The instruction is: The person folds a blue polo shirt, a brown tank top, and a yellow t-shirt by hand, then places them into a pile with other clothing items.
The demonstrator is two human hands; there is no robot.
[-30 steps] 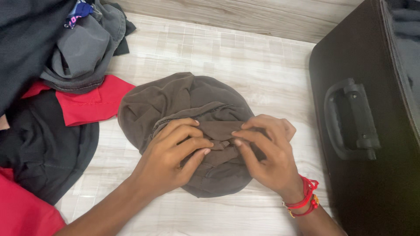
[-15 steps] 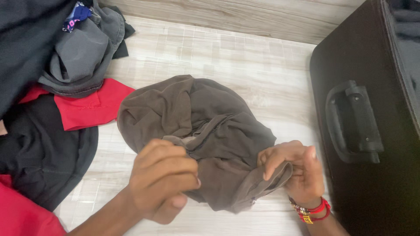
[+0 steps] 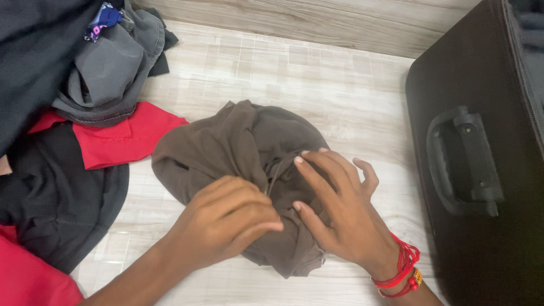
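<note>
The left hand (image 3: 224, 224) had its fingers curled, pinching a fold of the brown garment (image 3: 238, 153); the right hand (image 3: 337, 212) lay spread flat on it, gripping nothing. The garment sat bunched under both hands, bulging away from the fingers, left of the suitcase (image 3: 481, 170) and right of the red cloth (image 3: 122, 141).

No packages, labels, signs or screens are in view.
</note>
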